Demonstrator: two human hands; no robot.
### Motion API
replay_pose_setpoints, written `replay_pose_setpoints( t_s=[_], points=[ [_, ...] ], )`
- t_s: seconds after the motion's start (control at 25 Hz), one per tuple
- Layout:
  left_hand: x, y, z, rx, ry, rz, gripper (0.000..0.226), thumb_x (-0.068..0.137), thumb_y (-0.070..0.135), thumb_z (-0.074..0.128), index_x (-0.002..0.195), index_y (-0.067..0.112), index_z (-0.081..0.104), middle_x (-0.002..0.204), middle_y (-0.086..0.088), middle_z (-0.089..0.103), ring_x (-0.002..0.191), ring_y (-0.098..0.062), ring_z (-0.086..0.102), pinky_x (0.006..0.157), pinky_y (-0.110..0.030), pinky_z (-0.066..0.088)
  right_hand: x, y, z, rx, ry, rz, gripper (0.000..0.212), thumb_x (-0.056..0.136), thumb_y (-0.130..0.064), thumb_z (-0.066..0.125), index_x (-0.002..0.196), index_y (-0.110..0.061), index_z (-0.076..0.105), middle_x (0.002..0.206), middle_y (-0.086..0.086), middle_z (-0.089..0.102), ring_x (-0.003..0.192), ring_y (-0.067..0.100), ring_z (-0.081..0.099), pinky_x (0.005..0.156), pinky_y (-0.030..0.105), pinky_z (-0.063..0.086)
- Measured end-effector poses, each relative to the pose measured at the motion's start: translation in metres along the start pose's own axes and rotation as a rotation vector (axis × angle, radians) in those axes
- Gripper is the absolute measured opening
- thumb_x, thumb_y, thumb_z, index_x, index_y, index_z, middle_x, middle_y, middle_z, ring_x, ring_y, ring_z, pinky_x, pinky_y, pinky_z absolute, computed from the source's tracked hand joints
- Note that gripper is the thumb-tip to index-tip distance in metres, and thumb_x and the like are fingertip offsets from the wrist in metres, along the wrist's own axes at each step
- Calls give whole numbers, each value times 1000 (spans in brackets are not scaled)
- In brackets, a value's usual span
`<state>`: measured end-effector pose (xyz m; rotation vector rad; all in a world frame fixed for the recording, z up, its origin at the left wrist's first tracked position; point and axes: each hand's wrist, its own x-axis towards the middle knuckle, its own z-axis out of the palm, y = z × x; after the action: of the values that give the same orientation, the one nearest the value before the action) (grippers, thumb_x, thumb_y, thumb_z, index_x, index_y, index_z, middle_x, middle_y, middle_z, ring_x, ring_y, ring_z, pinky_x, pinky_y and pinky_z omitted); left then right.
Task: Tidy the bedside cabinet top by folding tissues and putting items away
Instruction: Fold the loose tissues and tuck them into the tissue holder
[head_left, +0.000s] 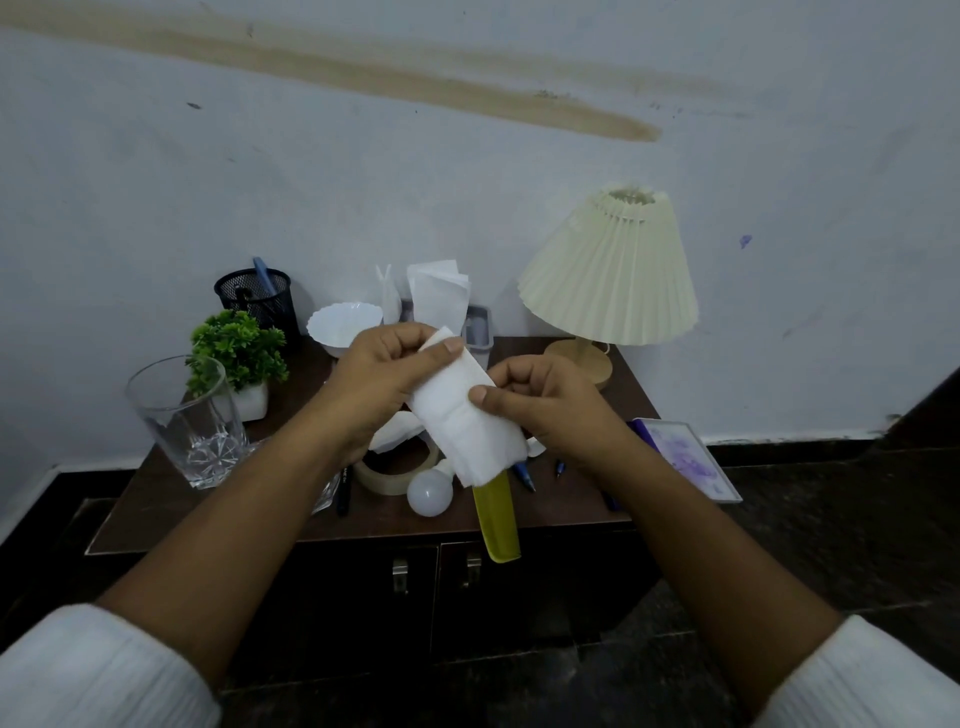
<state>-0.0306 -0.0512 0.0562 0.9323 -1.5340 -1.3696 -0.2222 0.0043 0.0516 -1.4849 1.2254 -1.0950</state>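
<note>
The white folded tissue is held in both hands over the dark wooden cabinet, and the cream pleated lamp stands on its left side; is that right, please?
Not quite. The head view shows the cream pleated lamp on the right side of the dark wooden cabinet, not the left. The left hand and right hand hold the white folded tissue over it.

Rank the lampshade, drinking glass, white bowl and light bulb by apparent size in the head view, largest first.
1. lampshade
2. drinking glass, which stands nearer the camera, so its lead over the bowl may be partly nearness
3. white bowl, far back by the wall
4. light bulb
</note>
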Motion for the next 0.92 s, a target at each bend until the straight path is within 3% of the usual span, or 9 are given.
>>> replay_pose_setpoints(
  t_s=[0.12,0.2,0.32,0.44,0.56,0.64,0.76,0.84,0.92],
  points=[
    [8,0,-19,-104,194,-12,13,94,25,69,92,14,77,83,-2,74,80,-14,67,68,-31,55,-2,1,-7,-69,-65,85,8,95,-11,67,95,-3,70,90,17,77,78,22,74,66,29,61],
    [9,-3,-27,-122,240,-20,11,94,25,70,89,17,77,81,2,74,77,-13,66,69,-31,54,-3,3,-11,-112,-93,115,10,96,-12,68,96,-2,70,91,18,77,79,24,74,69,33,61],
    [6,-5,-21,-40,164,13,13,94,23,70,91,14,77,82,1,75,78,-12,68,65,-29,55,-2,3,-11,-231,50,21,17,93,-18,73,107,-9,69,99,12,76,92,23,73,82,40,62],
    [4,-1,-12,26,52,68,14,95,18,68,96,7,77,87,-6,77,79,-13,70,65,-27,57,-2,-2,-9,-151,218,-125,36,89,-16,76,122,-11,61,113,3,71,105,13,70,93,29,58],
    [2,1,-7,91,-52,117,14,94,17,69,94,5,76,85,-9,76,77,-13,69,64,-23,55,-4,-6,-4,-98,164,-144,42,89,-15,76,127,-12,58,119,5,70,110,15,68,93,27,57],
    [0,2,-5,107,-76,144,14,94,18,70,94,6,76,86,-10,76,78,-14,69,67,-24,55,-4,-8,-2,-59,129,-136,36,92,-15,73,126,-12,61,114,6,72,108,17,70,90,29,57],
    [2,2,-10,116,-17,202,13,94,18,70,96,7,77,87,-4,77,80,-13,70,67,-22,53,-2,-12,-8,76,267,-132,25,98,-26,64,120,-15,66,112,7,74,109,20,70,95,40,57],
    [3,1,-12,127,-3,225,14,94,20,70,98,9,78,91,-7,77,85,-17,70,71,-25,55,-2,-13,-12,99,320,-134,25,98,-27,64,120,-14,65,108,6,76,106,18,71,94,39,57],
    [1,2,-8,129,-52,227,16,94,20,70,97,6,77,90,-15,75,80,-18,68,68,-24,53,-4,-11,-6,53,221,-141,33,92,-18,72,123,-11,63,107,8,75,104,19,72,91,35,59]
  ],
)
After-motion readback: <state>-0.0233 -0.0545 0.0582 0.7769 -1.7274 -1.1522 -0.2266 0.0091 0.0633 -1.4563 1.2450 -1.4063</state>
